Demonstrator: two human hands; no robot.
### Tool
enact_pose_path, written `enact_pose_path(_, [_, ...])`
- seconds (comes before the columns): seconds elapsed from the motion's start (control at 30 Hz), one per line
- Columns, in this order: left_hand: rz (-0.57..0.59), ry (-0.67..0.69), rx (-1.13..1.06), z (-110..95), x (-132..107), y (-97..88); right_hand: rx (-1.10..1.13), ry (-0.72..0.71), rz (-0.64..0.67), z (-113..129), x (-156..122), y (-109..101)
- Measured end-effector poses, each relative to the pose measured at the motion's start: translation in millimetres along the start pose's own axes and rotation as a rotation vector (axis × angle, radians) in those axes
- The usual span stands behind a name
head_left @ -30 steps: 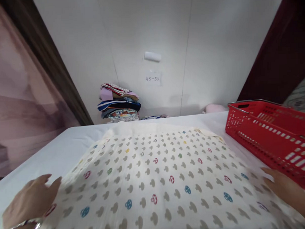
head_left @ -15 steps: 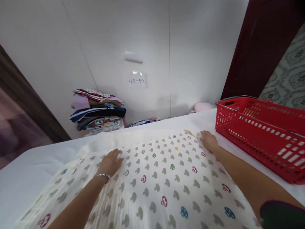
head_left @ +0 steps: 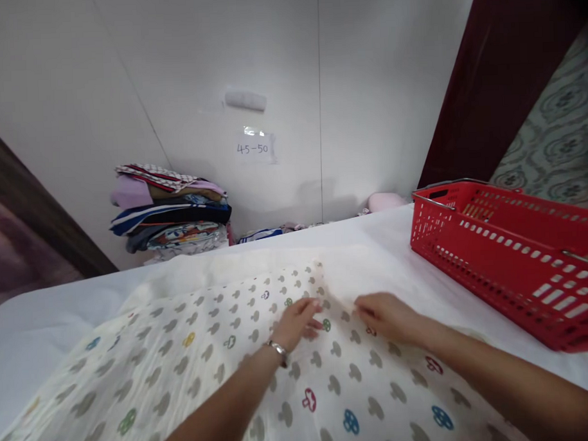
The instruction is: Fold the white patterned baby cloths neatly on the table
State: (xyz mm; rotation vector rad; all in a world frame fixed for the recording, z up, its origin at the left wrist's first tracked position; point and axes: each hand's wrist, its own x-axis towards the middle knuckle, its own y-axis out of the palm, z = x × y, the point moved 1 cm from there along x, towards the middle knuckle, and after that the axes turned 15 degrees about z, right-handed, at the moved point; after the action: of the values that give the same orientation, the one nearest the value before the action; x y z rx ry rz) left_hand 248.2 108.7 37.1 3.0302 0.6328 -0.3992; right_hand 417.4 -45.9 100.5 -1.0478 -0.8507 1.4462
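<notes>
A white cloth (head_left: 210,371) printed with grey and coloured mushrooms lies spread over the white-covered table. Its right side is drawn inward, and the paler layer (head_left: 358,270) of fabric shows beyond that edge. With fingers pinched together, my right hand (head_left: 387,315) grips the cloth's right edge. My left hand (head_left: 297,324), a bracelet at its wrist, is over the middle of the cloth with fingers loosely bent and apart, holding nothing. Whether its fingertips touch the fabric is hard to see.
A red plastic basket (head_left: 493,265) with metal handles stands at the right. Folded clothes (head_left: 173,212) are stacked beyond the table's far left edge. A pink item (head_left: 386,201) lies by the wall, below and right of a paper label (head_left: 253,149) reading "45-50".
My right hand has moved left and nearer, bringing the cloth's right edge inward. My left hand has shifted right toward it. The view has turned slightly.
</notes>
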Motion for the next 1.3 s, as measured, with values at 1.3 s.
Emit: enact_pose_path(1.3, [-0.217,-0.008,-0.785,28.0,-78.4,101.5,0.950,0.131,0.123,25.6,-9.7,80.1])
